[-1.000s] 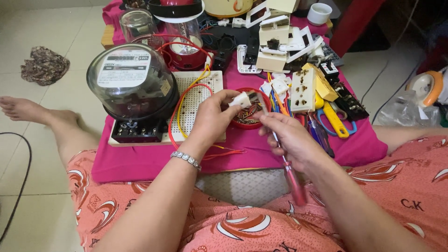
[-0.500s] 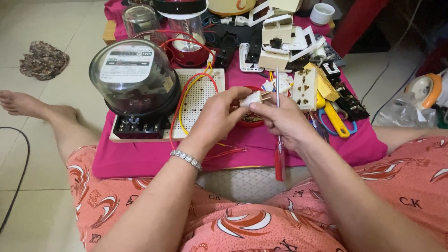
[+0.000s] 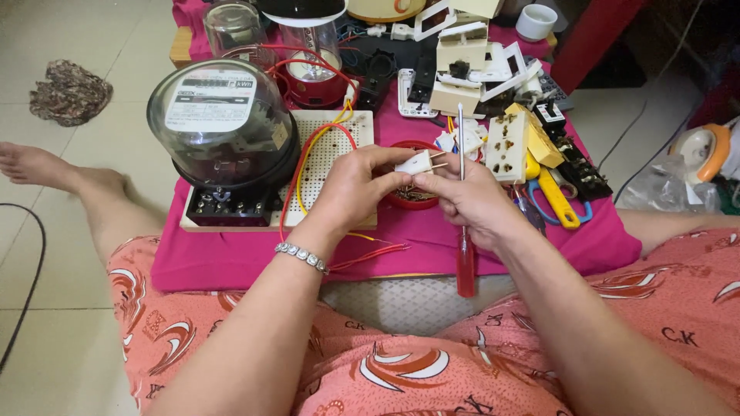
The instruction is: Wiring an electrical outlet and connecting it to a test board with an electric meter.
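Observation:
My left hand (image 3: 356, 185) pinches a small white two-pin plug (image 3: 416, 162), its metal pins pointing right. My right hand (image 3: 472, 199) touches the plug's pin end with its fingertips and also grips a screwdriver (image 3: 464, 258), red handle hanging down, thin shaft pointing up past the plug. Both hands hover above a small round red dish (image 3: 408, 196) on the pink cloth (image 3: 231, 258). A silver bracelet (image 3: 301, 255) circles my left wrist.
A glass-domed electric meter (image 3: 220, 127) sits on a white perforated board (image 3: 327, 154) with red and yellow wires. White sockets (image 3: 507, 146), switch parts, blue-and-yellow pliers (image 3: 553, 202) and a red-based appliance (image 3: 312, 54) crowd the cloth. A bare foot (image 3: 31, 162) lies left, a rag (image 3: 69, 92) beyond.
The right hand swung the screwdriver from slanting down-right to upright and came up to the plug. The left hand lifted the plug slightly above the red dish.

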